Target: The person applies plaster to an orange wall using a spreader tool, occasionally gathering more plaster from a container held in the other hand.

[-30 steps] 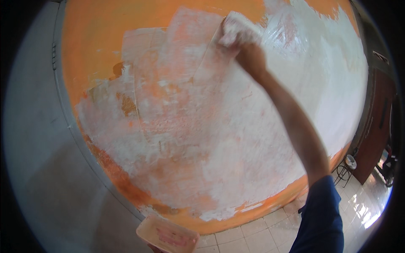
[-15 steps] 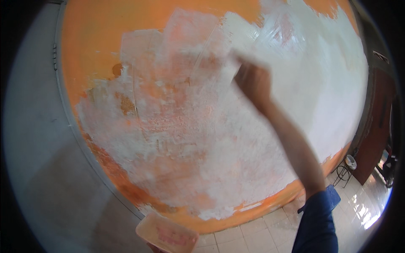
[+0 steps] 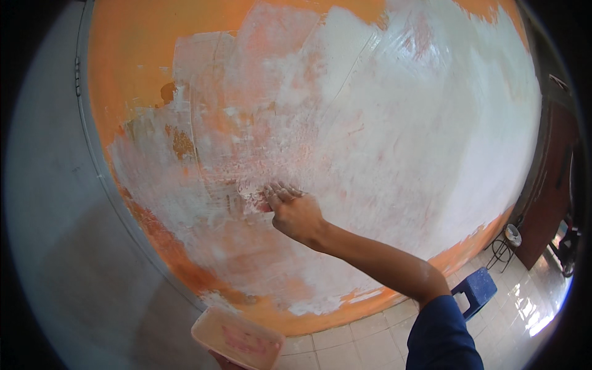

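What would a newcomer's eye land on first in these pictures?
First, the patchy white coat spread across the orange wall, filling most of the view. Next, near the centre, the right hand, its fingers whitened, holding what looks like a flat spreader against that wall. Then the pinkish tub at the lower edge, left of centre, the left hand partly showing beneath it.

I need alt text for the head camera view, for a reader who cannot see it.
A person's right hand holds a flat, white-smeared tool against an orange wall patchily covered with white paste. Below, the left hand, barely visible, holds a pale pinkish rectangular tub.
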{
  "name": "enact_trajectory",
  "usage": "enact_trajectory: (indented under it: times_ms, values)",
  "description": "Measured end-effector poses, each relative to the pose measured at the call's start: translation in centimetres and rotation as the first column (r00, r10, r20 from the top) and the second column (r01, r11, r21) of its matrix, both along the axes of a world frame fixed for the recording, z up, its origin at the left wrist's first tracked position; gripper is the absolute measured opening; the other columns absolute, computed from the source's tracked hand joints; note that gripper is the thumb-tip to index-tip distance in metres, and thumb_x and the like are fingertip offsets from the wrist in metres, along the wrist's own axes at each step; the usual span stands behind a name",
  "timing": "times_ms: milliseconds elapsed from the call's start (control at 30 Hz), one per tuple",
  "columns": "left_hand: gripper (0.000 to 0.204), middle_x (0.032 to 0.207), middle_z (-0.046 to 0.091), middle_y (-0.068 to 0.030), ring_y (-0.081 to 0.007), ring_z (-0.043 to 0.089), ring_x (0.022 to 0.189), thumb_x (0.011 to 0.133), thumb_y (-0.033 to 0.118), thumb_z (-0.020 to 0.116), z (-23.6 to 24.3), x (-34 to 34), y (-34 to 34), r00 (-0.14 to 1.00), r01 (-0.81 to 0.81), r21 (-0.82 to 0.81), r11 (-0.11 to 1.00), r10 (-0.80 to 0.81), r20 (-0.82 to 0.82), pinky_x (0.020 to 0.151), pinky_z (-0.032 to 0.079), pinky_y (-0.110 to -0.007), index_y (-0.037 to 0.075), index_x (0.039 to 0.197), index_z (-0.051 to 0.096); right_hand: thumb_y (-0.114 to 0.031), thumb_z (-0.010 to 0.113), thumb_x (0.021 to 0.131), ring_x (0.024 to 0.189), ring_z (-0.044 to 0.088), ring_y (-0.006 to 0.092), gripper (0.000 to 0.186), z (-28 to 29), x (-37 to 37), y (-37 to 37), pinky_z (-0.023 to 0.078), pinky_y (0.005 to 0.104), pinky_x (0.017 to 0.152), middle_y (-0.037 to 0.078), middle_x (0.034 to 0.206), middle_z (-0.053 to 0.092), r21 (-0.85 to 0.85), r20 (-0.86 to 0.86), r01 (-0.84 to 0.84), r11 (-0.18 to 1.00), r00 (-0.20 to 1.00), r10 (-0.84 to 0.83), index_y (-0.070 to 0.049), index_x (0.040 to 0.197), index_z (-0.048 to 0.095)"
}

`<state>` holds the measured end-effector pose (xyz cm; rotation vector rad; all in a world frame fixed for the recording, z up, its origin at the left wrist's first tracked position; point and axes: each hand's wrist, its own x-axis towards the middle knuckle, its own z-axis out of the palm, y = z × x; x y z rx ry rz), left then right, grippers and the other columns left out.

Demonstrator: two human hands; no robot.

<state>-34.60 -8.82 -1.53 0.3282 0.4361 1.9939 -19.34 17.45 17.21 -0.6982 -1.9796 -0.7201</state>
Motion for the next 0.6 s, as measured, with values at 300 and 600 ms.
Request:
enact_trajectory:
  times_ms: [300, 600]
  values:
    - [0.070, 0.138, 0.027, -0.0098, -0.0378, 0.028, 0.123, 0.080, 0.060, 0.041, 0.4, -0.1, -0.8, 1.000, -0.017, 0.031, 0.999, 0.016, 0.019, 0.096, 0.021, -0.062, 0.018, 0.135, 0.029, -0.006, 0.050, 0.066, 0.063, 0.061, 0.0323, 0.034, 28.3, 13.4, 1.2, 0.051, 0.0384, 0.061, 0.019, 0.072, 0.061, 0.367, -0.460, 0.379, 0.850, 0.868, -0.188, -0.009, 0.096, 0.064]
    - [0.068, 0.137, 0.031, -0.0093, -0.0364, 0.030, 0.122, 0.082, 0.059, 0.037, -0.2, 0.6, 0.1, 0.997, 0.050, 0.036, 0.998, -0.052, 0.054, 0.097, 0.023, -0.060, 0.017, 0.134, 0.029, -0.005, 0.055, 0.062, 0.095, 0.058, 0.0298, 0.045, 1.0, 1.4, 0.2, 0.049, 0.0382, 0.079, 0.017, 0.107, 0.058, 0.370, 0.284, 0.057, 0.927, 0.943, -0.171, 0.001, 0.106, 0.055]
